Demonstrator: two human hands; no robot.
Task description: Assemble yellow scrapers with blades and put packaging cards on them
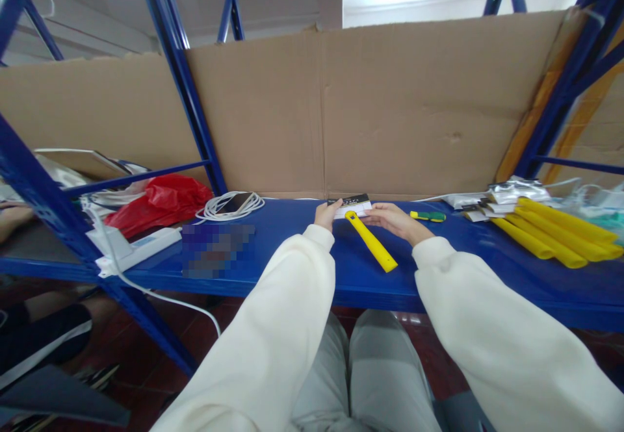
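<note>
A flat black-and-white rectangular piece [359,206] is held between my two hands just above the blue tabletop. My left hand [327,214] grips its left end, with the thumb on top. At its right end my right hand [392,220] has its fingers closed on the edge. A yellow plastic handle [373,242] with a hole at its upper end slants from the piece down to the right; whether it is joined to the piece I cannot tell. To the right of my right hand lies a green-and-yellow screwdriver [428,216].
Several yellow handles [556,234] and silver packets [519,190] lie at the right. Leftward are a coiled white cable [229,206] around a phone, a power strip [141,250] and a red bag [168,201]. Cardboard [390,114] walls the back. Another person's legs [46,331] show at the left.
</note>
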